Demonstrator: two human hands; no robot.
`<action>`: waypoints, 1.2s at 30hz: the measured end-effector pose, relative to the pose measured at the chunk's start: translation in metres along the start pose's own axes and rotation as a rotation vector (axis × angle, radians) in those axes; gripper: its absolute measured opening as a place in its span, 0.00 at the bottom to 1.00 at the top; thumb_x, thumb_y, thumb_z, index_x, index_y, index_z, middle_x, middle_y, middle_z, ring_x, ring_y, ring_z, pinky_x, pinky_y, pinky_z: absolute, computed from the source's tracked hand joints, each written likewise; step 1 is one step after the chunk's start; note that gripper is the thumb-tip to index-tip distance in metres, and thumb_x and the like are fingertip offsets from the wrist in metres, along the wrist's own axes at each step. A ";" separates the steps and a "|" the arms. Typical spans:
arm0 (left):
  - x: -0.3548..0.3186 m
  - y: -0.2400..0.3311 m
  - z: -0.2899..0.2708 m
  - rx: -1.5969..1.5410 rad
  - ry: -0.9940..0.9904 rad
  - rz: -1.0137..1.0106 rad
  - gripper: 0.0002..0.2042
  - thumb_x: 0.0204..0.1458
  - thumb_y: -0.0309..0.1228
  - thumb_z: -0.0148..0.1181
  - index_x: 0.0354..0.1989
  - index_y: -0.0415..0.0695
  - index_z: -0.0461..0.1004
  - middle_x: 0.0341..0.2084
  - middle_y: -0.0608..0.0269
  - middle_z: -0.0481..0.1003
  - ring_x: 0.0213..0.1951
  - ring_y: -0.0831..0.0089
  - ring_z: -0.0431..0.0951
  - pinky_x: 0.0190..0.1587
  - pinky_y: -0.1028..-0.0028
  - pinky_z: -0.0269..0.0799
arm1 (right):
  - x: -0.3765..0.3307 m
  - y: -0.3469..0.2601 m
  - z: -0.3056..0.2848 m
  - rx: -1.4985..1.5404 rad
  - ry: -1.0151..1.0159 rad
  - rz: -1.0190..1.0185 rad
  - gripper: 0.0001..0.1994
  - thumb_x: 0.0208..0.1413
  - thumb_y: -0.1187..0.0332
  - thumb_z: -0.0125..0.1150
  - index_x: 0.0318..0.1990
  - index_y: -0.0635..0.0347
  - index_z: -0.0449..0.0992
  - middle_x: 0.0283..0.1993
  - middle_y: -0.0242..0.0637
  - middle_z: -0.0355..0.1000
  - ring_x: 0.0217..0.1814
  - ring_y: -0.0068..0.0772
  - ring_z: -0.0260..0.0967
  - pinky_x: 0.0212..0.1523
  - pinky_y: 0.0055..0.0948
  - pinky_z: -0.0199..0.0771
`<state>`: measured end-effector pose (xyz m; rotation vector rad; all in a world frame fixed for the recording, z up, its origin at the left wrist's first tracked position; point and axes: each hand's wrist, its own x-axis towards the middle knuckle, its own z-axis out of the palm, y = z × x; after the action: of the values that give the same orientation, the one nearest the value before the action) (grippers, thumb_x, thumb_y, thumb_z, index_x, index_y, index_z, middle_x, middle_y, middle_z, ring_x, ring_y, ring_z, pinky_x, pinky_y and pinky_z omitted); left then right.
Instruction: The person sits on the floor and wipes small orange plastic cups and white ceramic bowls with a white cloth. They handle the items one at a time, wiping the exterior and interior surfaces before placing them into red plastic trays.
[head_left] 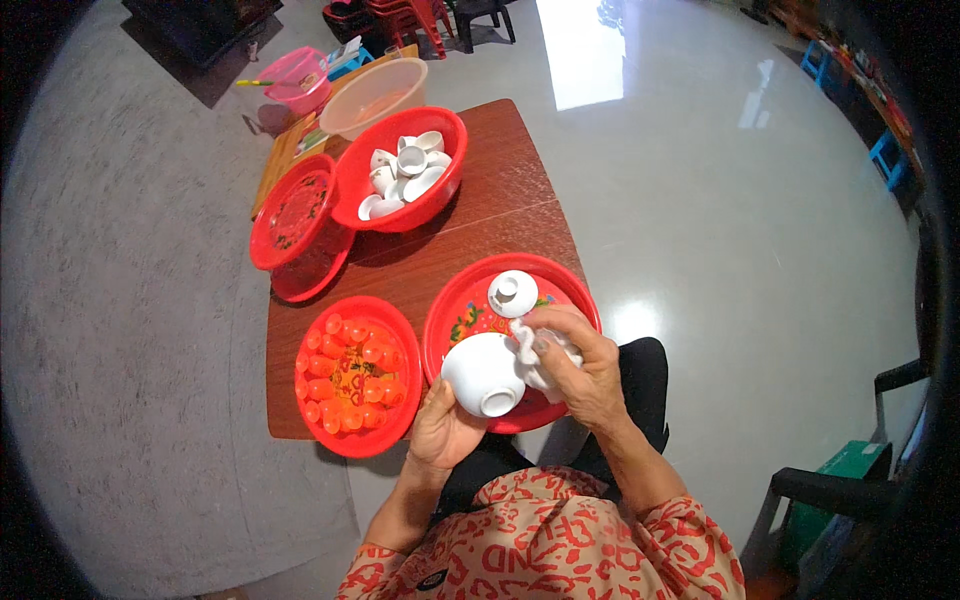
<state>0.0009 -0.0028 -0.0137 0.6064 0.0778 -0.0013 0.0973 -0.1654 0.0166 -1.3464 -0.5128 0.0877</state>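
Observation:
My left hand point(447, 430) grips a white bowl point(478, 372) by its left side, tilted so that its foot ring faces me. Bunched in my right hand point(582, 372) is a white cloth point(535, 355), held against or very close to the bowl's right edge. Beneath both hands lies a red tray point(437, 312) with a printed flower pattern. A white lid point(513, 294) with a round knob rests in the tray, just beyond the bowl. The fingertips of my right hand are partly hidden by the cloth.
A red plate point(312, 432) of small orange cups point(322, 366) sits left on the brown table point(500, 220). Farther back, a red basin point(440, 205) holds white cups and bowls, beside a tilted red basin point(290, 262), a pale basin point(385, 85) and a pink basin point(300, 85).

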 end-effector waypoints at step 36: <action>0.006 -0.015 0.009 -0.062 0.145 0.060 0.22 0.63 0.42 0.37 0.59 0.40 0.58 0.56 0.55 0.65 0.57 0.63 0.65 0.61 0.61 0.58 | -0.028 0.017 0.017 -0.532 -0.026 -0.507 0.20 0.32 0.75 0.68 0.40 0.57 0.77 0.42 0.41 0.65 0.43 0.43 0.63 0.42 0.37 0.66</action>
<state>0.0072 -0.0198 -0.0157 0.5456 0.2000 0.1030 0.0699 -0.1558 -0.0059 -1.6862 -0.9284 -0.4784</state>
